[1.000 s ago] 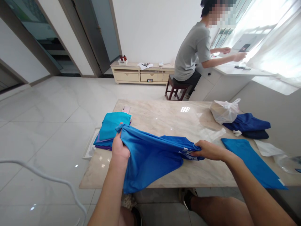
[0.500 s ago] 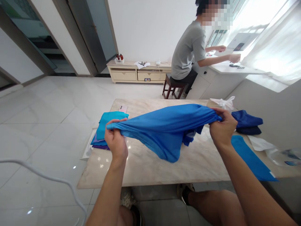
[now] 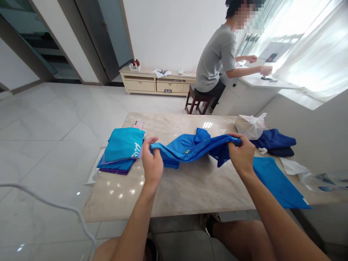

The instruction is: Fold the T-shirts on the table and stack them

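Note:
A blue garment [image 3: 187,146], which looks like a shirt with a small yellow mark, is stretched between my hands above the marble-topped table [image 3: 174,195]. My left hand [image 3: 152,161] is closed on its lighter left end. The darker right end is gripped by my right hand [image 3: 241,152]. Part of the cloth hangs loose behind and below the held edge, its lower folds near or on the tabletop; I cannot tell which. Left of my left hand lies a stack of folded clothes [image 3: 123,145], turquoise on top with white lettering.
On the right are a flat blue cloth [image 3: 277,181], dark blue folded clothes [image 3: 277,141], a white plastic bag [image 3: 250,125] and a clear plastic wrapper [image 3: 323,181]. A phone [image 3: 138,124] lies behind the stack. Further back, a person in a grey shirt [image 3: 214,58] sits on a stool. A white cable [image 3: 54,201] crosses the left foreground.
My hands have come closer together, the left moving right. The garment has dropped from a taut, raised sheet to a sagging strip, showing its yellow mark. The view has shifted slightly.

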`<action>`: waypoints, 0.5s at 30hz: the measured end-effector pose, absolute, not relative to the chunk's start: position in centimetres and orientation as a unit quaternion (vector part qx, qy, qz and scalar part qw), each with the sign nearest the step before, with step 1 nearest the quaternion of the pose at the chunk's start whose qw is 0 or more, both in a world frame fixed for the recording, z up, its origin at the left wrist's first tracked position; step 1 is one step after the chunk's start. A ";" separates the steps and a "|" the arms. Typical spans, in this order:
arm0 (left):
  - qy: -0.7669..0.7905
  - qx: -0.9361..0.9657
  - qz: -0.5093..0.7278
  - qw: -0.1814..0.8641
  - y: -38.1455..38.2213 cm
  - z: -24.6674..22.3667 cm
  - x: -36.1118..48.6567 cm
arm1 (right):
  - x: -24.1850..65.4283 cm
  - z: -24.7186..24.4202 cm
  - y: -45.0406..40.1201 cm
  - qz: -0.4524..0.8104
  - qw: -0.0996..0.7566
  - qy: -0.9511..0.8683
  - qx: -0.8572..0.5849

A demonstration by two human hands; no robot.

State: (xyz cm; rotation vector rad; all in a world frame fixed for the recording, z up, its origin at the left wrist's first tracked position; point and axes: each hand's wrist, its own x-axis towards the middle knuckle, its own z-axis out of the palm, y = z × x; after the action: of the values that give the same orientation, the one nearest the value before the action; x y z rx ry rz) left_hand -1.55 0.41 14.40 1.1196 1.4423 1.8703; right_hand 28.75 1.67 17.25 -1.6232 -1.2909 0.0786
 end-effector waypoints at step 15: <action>0.514 0.615 0.467 0.373 -5.0 14.1 -0.1 | 19.1 15.9 -2.0 0.157 0.360 -0.791 -0.469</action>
State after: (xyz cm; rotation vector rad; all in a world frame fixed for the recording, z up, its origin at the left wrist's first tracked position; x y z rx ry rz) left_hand -0.13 -4.96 14.12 1.5759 1.3165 1.1962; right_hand 19.13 -2.02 15.89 -1.2100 -2.0401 0.4040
